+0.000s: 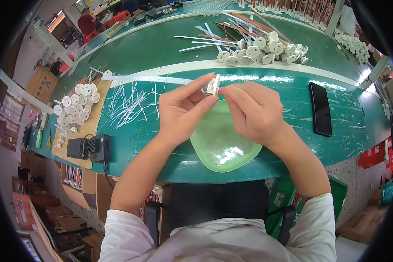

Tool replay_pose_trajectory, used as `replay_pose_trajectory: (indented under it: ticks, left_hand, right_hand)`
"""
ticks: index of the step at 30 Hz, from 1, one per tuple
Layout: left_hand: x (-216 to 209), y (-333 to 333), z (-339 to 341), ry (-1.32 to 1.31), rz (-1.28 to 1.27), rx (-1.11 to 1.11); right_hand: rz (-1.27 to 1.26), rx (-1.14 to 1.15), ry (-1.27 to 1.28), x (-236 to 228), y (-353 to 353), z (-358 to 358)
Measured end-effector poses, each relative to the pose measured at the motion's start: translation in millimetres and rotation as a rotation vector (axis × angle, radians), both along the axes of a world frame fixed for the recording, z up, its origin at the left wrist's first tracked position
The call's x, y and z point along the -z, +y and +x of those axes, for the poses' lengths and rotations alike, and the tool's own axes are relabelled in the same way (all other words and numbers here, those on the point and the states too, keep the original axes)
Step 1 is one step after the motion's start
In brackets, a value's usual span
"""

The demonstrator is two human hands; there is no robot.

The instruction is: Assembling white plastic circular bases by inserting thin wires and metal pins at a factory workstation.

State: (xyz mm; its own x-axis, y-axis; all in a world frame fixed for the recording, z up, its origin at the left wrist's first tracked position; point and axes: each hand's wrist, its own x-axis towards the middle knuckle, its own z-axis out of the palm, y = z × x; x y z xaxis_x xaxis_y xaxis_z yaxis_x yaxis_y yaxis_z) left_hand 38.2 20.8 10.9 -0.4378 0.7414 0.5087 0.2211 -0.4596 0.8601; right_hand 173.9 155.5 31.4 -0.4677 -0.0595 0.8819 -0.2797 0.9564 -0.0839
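From here the left hand (179,111) pinches a white cap (217,84) at the LED strip (172,80)'s end, the right hand (257,111) curled closed at its face (can't tell on what), seemingly mid-fitting, next move needing steady alignment above the green bowl (225,144)

- Surface (345,102): deep green, pale scuff streaks toward right of frame.
- Small round-based piece (216,85), centre: white.
- Strip (137,79), left of centre: bluish white, spaced yellowish spots.
- Bowl (200,149), centre: light green.
- Loose wires (127,105), left: white.
- Bundled sticks (248,29), top: mixed orange-brown and whitish.
- Disc cluster (71,110), left: creamy white.
- Phone (321,110), right: black.
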Motion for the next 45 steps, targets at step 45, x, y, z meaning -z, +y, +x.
replay_pose_trajectory:
  ticks: [45]
  left_hand:
    - [-150, -220, -269, 1.333, -1.416, -1.086]
  right_hand:
    - [-0.054, -0.076, -0.168, 10, -11, -15]
